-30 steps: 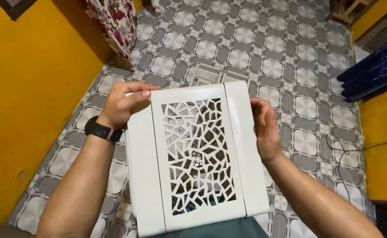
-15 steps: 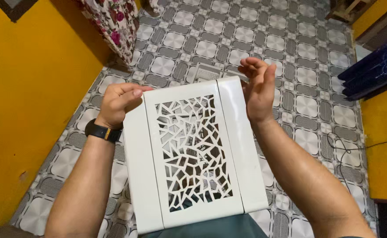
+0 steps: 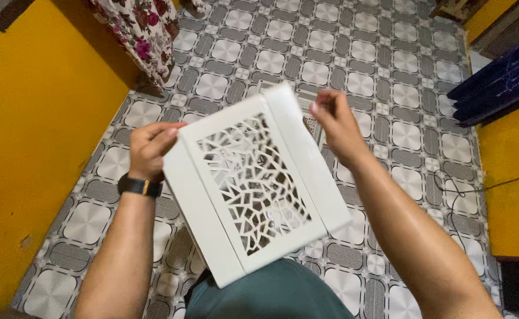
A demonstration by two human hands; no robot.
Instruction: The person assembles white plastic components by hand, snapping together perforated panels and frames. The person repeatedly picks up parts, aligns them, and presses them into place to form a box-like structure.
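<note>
Grey-and-white patterned floor covering (image 3: 354,41) fills the room, bounded by a yellow wall (image 3: 41,147) on the left and another yellow wall on the right. Floral fabric (image 3: 135,32) hangs at the upper left. Dark blue folded cloth (image 3: 499,82) lies at the right edge, and a thin dark cable (image 3: 466,195) runs across the floor near it.

White rectangular case (image 3: 253,183) sits in the middle of the view, raised above the floor and above the person's lap, which is clad in grey-green cloth (image 3: 271,295). The case is tilted, its far end turned to the right. Its upper face carries a broad panel cut through with an irregular cracked-glass pattern; plain white strips run along both long sides.

Left hand (image 3: 150,147) holds the case at its far left corner, fingers curled over the edge, grip pressed onto the case. A black wristwatch (image 3: 138,186) sits on that wrist.

Right hand (image 3: 333,124) is at the far right corner of the case, fingers drawn together; whether its grip pinches the edge or merely touches it cannot be told.

A second pale perforated panel (image 3: 310,109) lies on the floor beyond the case, mostly hidden behind it.
</note>
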